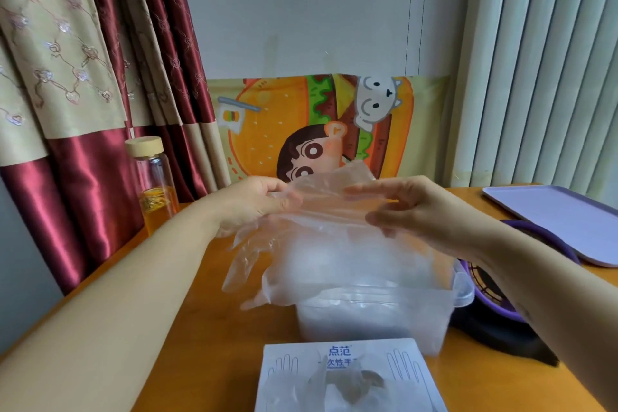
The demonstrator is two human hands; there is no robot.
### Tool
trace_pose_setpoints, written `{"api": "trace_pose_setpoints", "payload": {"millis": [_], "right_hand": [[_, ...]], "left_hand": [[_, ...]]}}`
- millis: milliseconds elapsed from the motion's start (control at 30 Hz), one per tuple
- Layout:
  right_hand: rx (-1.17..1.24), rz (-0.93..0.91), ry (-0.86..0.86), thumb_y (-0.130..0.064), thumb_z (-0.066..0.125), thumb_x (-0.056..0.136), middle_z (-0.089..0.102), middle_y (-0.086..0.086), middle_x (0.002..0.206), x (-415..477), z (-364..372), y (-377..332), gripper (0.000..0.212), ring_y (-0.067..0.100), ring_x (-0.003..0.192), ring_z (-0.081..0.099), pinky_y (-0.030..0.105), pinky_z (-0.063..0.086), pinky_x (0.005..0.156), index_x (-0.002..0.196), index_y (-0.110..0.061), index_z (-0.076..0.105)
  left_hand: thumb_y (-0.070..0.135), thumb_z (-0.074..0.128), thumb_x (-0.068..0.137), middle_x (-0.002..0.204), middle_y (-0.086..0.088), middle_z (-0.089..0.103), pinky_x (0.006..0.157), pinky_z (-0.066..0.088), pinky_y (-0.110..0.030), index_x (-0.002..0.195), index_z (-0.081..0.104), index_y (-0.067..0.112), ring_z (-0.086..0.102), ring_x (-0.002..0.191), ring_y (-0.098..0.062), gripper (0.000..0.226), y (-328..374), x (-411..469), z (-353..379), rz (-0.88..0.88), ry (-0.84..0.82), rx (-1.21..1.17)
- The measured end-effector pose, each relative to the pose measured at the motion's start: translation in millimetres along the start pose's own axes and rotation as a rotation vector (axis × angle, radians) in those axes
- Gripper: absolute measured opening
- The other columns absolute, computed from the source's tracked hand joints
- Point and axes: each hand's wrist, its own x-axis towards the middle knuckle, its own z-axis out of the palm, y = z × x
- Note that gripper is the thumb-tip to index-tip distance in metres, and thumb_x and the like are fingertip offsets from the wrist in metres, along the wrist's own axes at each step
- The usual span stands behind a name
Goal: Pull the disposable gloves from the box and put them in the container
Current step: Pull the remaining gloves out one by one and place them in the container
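A clear disposable glove (pixel 321 227) hangs stretched between my two hands above the clear plastic container (pixel 441 318). My left hand (pixel 249 204) pinches its left edge and my right hand (pixel 411 207) pinches its right edge. The glove's fingers droop to the left, over the container's rim. Inside the container lie more crumpled clear gloves. The white glove box (pixel 291 375) sits at the near table edge, with a glove poking out of its top opening.
A glass bottle (pixel 154 184) with orange liquid stands at the left. A lilac tray (pixel 565 221) lies at the right, with a purple and black object (pixel 495 294) beside the container. A cartoon burger board (pixel 301 124) leans on the wall behind.
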Motion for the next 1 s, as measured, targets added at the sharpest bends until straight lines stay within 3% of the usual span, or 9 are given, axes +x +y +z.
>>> {"api": "trace_pose_setpoints", "payload": {"millis": [200, 300, 367, 433, 567, 667, 800, 900, 1000], "right_hand": [[-0.155, 0.293, 0.081, -0.012, 0.066, 0.086, 0.067, -0.012, 0.101, 0, 2, 41, 0.054, 0.0, 0.051, 0.057, 0.01, 0.046, 0.058, 0.134, -0.029, 0.05], [-0.228, 0.378, -0.013, -0.014, 0.069, 0.085, 0.062, -0.005, 0.121, 0, 3, 55, 0.06, 0.0, 0.052, 0.058, 0.009, 0.045, 0.053, 0.14, -0.021, 0.044], [-0.308, 0.394, -0.063, -0.015, 0.071, 0.083, 0.067, 0.003, 0.112, 1, 3, 60, 0.064, -0.002, 0.048, 0.057, 0.007, 0.043, 0.051, 0.14, -0.018, 0.043], [-0.425, 0.417, -0.133, -0.017, 0.071, 0.082, 0.071, 0.004, 0.099, 0, 4, 61, 0.067, -0.002, 0.048, 0.057, 0.007, 0.042, 0.051, 0.141, -0.014, 0.04], [-0.693, 0.468, -0.367, -0.023, 0.068, 0.085, 0.069, 0.005, 0.11, 3, 4, 59, 0.074, 0.008, 0.075, 0.062, 0.014, 0.042, 0.068, 0.146, -0.008, 0.03], [-0.972, 0.463, -0.507, -0.025, 0.071, 0.082, 0.065, 0.006, 0.117, 13, 8, 61, 0.062, 0.02, 0.103, 0.06, 0.026, 0.047, 0.092, 0.136, -0.006, 0.047], [-1.048, 0.494, -0.624, -0.013, 0.072, 0.076, 0.059, 0.004, 0.088, 21, 14, 67, 0.032, 0.019, 0.081, 0.053, 0.03, 0.049, 0.086, 0.106, -0.005, 0.064], [-1.118, 0.516, -0.653, -0.015, 0.071, 0.08, 0.048, 0.0, 0.073, 25, 18, 62, 0.013, 0.02, 0.08, 0.051, 0.033, 0.05, 0.09, 0.083, -0.006, 0.061], [-1.221, 0.495, -0.568, -0.027, 0.072, 0.082, 0.047, 0.009, 0.114, 22, 14, 46, 0.045, 0.025, 0.106, 0.05, 0.031, 0.046, 0.079, 0.121, -0.012, 0.055]], "left_hand": [[0.026, 0.063, 0.091, 0.105, 0.006, 0.059, 0.069, 0.041, -0.025, 0.111, 0.061, 0.024, 0.054, 0.084, -0.011, 0.02, -6, 25, 5, 0.155, 0.852, 0.338], [0.027, 0.063, 0.091, 0.103, 0.012, 0.054, 0.07, 0.039, -0.011, 0.111, 0.064, 0.026, 0.051, 0.079, 0.003, 0.02, 8, 20, 40, 0.422, 0.336, 0.473], [0.033, 0.063, 0.091, 0.109, 0.012, 0.061, 0.077, 0.043, -0.01, 0.119, 0.063, 0.026, 0.057, 0.084, 0.004, 0.029, 10, 18, 66, 0.271, -0.218, 0.571], [0.036, 0.057, 0.095, 0.119, 0.008, 0.065, 0.09, 0.048, -0.023, 0.124, 0.062, 0.025, 0.064, 0.095, -0.007, 0.032, 4, 21, 82, 0.107, -0.495, 0.684], [0.037, 0.046, 0.1, 0.124, 0.008, 0.063, 0.096, 0.045, -0.028, 0.125, 0.062, 0.025, 0.058, 0.109, -0.013, 0.032, 1, 27, 94, -0.009, -0.561, 0.811], [0.037, 0.046, 0.099, 0.112, 0.007, 0.065, 0.088, 0.049, -0.026, 0.123, 0.064, 0.022, 0.061, 0.099, -0.013, 0.033, 9, 30, 92, -0.082, -0.611, 0.855], [0.033, 0.052, 0.096, 0.077, 0.008, 0.067, 0.065, 0.048, -0.024, 0.106, 0.068, 0.017, 0.061, 0.074, -0.009, 0.025, 25, 39, 85, -0.046, -0.385, 1.075], [0.041, 0.06, 0.091, 0.113, 0.0, 0.065, 0.077, 0.05, -0.033, 0.121, 0.062, 0.022, 0.061, 0.1, -0.02, 0.035, 35, 43, 95, 0.097, -0.262, 1.195], [0.049, 0.067, 0.084, 0.153, -0.001, 0.033, 0.104, 0.04, -0.04, 0.15, 0.026, 0.03, 0.039, 0.134, -0.027, 0.08, 28, 46, 112, 0.008, -0.532, 1.169]]}}
